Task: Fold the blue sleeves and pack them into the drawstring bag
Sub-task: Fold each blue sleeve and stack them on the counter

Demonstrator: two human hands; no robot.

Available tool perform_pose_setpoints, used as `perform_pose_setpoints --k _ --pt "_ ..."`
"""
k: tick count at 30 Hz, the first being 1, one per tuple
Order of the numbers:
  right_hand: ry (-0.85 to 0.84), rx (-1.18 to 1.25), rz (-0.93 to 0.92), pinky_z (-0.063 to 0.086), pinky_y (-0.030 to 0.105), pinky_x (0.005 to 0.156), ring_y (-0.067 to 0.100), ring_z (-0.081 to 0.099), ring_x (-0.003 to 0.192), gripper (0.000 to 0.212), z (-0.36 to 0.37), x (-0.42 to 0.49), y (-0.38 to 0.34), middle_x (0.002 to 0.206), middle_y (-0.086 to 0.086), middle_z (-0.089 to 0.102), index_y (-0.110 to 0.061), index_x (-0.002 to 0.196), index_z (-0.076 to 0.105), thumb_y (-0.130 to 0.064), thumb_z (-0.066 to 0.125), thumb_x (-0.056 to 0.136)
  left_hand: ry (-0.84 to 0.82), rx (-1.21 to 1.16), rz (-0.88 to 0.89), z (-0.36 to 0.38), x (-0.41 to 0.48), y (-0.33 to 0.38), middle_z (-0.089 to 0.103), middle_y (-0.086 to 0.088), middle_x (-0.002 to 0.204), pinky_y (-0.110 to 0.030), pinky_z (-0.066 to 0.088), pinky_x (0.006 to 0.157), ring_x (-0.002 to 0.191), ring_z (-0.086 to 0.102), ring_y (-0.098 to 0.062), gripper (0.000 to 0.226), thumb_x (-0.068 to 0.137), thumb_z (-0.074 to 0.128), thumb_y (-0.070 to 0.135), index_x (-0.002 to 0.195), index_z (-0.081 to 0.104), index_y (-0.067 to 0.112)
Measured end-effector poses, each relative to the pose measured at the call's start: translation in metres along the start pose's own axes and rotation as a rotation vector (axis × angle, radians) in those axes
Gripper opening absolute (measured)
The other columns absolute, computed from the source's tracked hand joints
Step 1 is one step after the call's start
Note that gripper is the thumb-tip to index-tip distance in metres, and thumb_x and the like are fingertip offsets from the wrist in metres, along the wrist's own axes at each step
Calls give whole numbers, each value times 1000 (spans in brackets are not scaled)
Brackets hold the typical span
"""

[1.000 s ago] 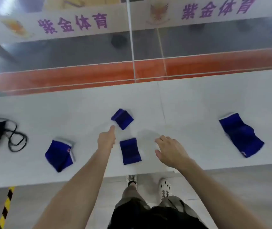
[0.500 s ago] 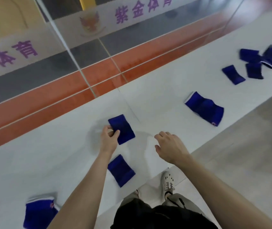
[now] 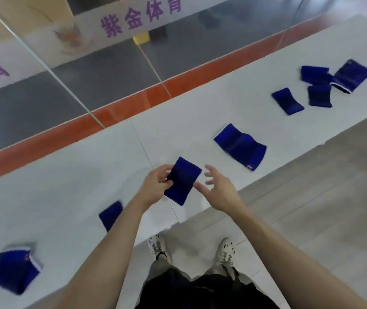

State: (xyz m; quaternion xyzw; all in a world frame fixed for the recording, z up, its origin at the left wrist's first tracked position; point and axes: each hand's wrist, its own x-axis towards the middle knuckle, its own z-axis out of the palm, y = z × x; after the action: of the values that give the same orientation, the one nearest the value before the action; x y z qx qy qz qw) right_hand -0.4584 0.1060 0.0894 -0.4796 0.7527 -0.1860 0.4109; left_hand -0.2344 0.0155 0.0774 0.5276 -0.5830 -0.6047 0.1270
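Observation:
My left hand [image 3: 154, 188] grips a small blue sleeve [image 3: 183, 180] by its left edge and holds it lifted above the white table [image 3: 66, 175]. My right hand [image 3: 219, 190] hovers just right of that sleeve, fingers spread, holding nothing. Another small blue sleeve [image 3: 110, 215] lies on the table beside my left forearm. A larger blue sleeve with white trim [image 3: 15, 270] lies at the lower left. A long unfolded blue sleeve [image 3: 240, 146] lies to the right. The drawstring bag is out of view.
Several more blue sleeves sit in a cluster at the far right of the table [image 3: 325, 85]. The table's near edge runs diagonally just past my hands, with grey floor and my white shoes [image 3: 225, 250] below. A glass wall with purple lettering stands behind the table.
My left hand took hold of the small blue sleeve and lifted it off the table. My right hand opened and moved closer to it. The view swung further right.

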Motion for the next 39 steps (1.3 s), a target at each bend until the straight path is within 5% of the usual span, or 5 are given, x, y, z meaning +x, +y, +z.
perform_pose_setpoints --k 9,15,21,30,39 --pt "-224 130 -119 63 37 79 15 74 87 10 17 12 -10 103 -3 75 -23 115 65 -16 61 108 319 77 -268 10 -72 -54 85 1 94 -42 63 67 73 81 -23 2 103 75 18 102 76 16" --pt "-487 -78 -215 54 31 74 22 68 99 26 57 13 -22 111 -2 72 -32 118 65 -11 52 109 827 237 -690 -25 -107 -144 75 -5 112 -38 50 83 105 70 -31 35 103 68 48 116 69 16" --pt "-499 -272 -269 59 42 97 26 68 115 38 82 36 -56 132 3 70 -25 143 63 -18 54 106 838 217 -854 -50 -79 -202 64 -14 125 -56 62 90 118 65 -38 87 81 76 76 130 59 6" --pt "-416 -739 -305 57 47 102 32 65 123 38 62 65 -38 146 8 59 -15 142 61 -22 52 106 672 51 -447 -60 -60 -156 74 -2 112 -37 54 87 100 69 -23 25 99 81 22 118 67 13" --pt "-81 -784 -316 59 44 96 28 66 120 39 -40 58 -4 137 6 63 -14 141 62 -34 54 108 298 -352 -89 -19 0 -12 84 0 118 -45 65 98 111 81 -23 50 91 84 -2 134 70 20"
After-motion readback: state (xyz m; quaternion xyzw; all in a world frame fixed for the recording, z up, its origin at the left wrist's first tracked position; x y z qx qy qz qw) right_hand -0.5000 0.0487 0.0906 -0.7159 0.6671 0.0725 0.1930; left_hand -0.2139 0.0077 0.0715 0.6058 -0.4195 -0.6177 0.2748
